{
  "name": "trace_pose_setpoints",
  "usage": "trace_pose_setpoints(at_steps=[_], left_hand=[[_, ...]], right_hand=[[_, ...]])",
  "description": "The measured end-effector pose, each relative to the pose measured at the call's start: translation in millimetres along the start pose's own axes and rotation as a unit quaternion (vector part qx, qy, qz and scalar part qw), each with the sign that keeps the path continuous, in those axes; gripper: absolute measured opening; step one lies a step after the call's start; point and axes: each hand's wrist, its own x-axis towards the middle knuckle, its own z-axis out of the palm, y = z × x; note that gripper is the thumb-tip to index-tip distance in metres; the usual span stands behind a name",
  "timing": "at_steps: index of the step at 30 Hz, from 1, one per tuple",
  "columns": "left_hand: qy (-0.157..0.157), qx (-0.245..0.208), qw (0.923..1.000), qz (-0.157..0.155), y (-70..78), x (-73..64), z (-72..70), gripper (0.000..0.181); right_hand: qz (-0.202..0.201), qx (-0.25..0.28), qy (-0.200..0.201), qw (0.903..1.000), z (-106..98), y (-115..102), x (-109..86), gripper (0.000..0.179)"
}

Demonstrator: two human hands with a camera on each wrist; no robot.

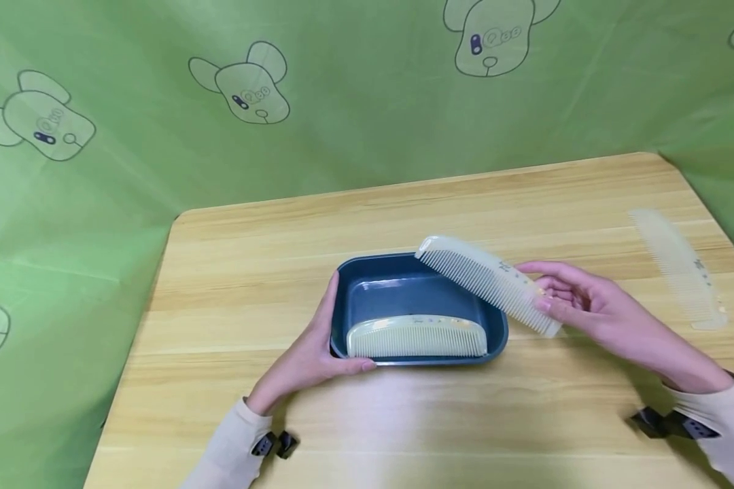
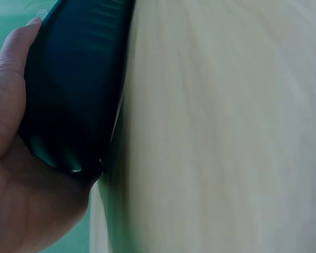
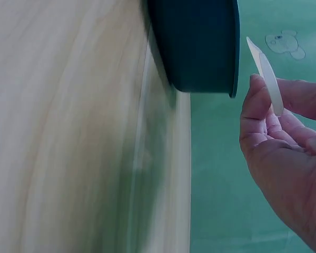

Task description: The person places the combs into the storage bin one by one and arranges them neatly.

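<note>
A dark blue rectangular box (image 1: 397, 297) with rounded corners sits on the table. My left hand (image 1: 310, 353) grips its left end, the thumb along the near rim and the fingers against the left side; the left wrist view shows the thumb on the box's wall (image 2: 76, 79). Inside, a pale comb (image 1: 416, 337) lies along the near wall, teeth toward me. My right hand (image 1: 593, 309) pinches the right end of a second pale comb (image 1: 480, 278), which slants over the box's right part. In the right wrist view this comb (image 3: 268, 79) appears nearly edge-on between thumb and fingers.
A third pale comb (image 1: 682, 272) lies on the wooden table (image 1: 251, 272) at the far right, beyond my right hand. Green cloth (image 1: 367, 122) with printed animal heads hangs behind the table and at its sides.
</note>
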Motion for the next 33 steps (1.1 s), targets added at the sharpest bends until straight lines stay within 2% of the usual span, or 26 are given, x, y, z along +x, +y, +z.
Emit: trace_pose_setpoints(at_steps=[4,11,13,20,24,30,33], left_hand=[[0.0,0.018,0.9998,-0.009,-13.2,0.5,-0.5,0.15],[0.002,0.029,0.9994,-0.021,-10.8,-0.7,0.2,0.149],[0.003,0.024,0.9994,-0.024,-6.5,-1.3,0.8,0.148],[-0.002,0.003,0.9994,-0.033,25.6,-3.7,-0.1,0.142],[-0.003,0.001,0.9997,-0.026,29.2,-3.9,-0.8,0.141],[-0.002,0.002,0.9999,-0.014,25.0,-2.5,-1.5,0.143],[-0.001,0.008,1.0,-0.005,10.2,-0.9,-1.0,0.146]], right_hand=[[-0.011,-0.017,-0.01,0.9997,8.2,-6.0,5.7,0.053],[-0.018,-0.031,-0.024,0.9991,20.2,-14.3,12.9,0.048],[-0.017,-0.036,-0.027,0.9988,22.3,-16.1,14.3,0.047],[-0.009,-0.046,-0.035,0.9983,26.8,-20.1,17.0,0.044],[-0.02,-0.042,-0.04,0.9981,30.2,-22.2,20.8,0.043],[-0.027,-0.031,-0.048,0.998,38.7,-27.0,27.1,0.043],[-0.026,-0.025,-0.053,0.9979,42.0,-27.3,29.8,0.042]])
